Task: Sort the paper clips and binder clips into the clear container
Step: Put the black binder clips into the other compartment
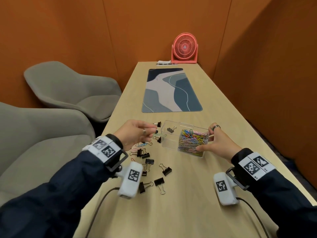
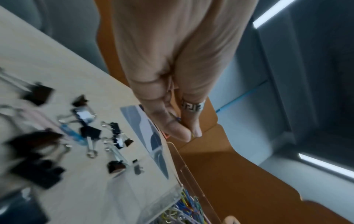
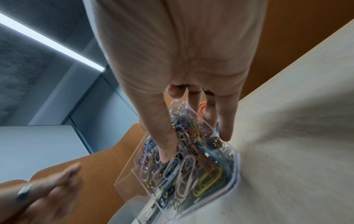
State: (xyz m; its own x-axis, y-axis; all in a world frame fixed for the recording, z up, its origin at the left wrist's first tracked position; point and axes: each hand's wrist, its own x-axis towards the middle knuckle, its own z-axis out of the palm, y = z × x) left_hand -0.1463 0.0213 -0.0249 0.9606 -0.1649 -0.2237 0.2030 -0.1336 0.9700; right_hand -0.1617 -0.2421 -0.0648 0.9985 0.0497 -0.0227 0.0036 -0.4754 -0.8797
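Observation:
The clear container [image 1: 173,146] stands on the wooden table [image 1: 197,194]. Its right compartment is packed with coloured paper clips [image 1: 193,138] [image 3: 191,166], and its left compartment holds one black binder clip [image 1: 170,129]. My right hand [image 1: 205,140] [image 3: 195,148] grips the container's right end, thumb on the near wall and fingers on the far side. My left hand [image 1: 152,130] [image 2: 191,134] hovers just left of the container and pinches a thin coloured paper clip [image 2: 177,119] between thumb and finger. Several black binder clips [image 1: 166,170] [image 2: 90,133] and a few paper clips [image 1: 141,144] lie below it.
A blue patterned desk mat [image 1: 171,90] lies beyond the container, and a coral fan [image 1: 185,48] stands at the table's far end. Grey chairs [image 1: 72,88] sit along the left table edge. Two cables [image 1: 96,208] trail off the near edge. Orange walls enclose the table.

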